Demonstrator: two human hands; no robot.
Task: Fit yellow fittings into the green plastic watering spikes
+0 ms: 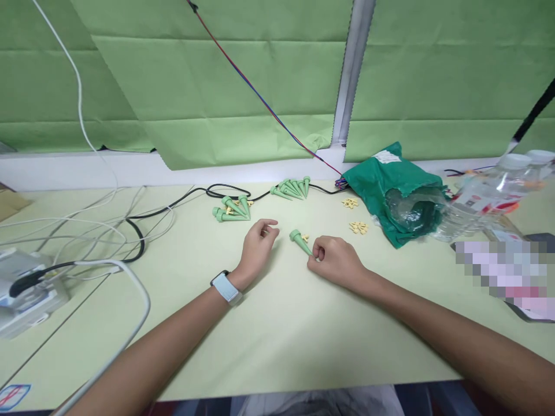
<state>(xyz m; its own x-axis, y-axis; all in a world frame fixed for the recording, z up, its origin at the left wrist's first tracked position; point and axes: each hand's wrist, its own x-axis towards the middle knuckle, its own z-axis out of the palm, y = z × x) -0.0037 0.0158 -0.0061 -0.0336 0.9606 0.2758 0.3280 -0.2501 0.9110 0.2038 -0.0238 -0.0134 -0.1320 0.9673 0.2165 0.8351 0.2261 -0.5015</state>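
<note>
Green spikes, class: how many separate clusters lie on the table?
2. One, the left cluster, lies beyond and left of the left hand; the other, the right cluster, lies farther back. A single spike at the right hand is separate.

left hand (256,247): half-curled, loosely parted | right hand (338,259): curled, pinching | forearms (173,338): angled inward

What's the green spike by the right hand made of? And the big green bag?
The green spike is probably hard, matte plastic: it looks smooth and evenly coloured. The green bag looks like thin, slightly shiny plastic film, because it creases and catches light.
</note>
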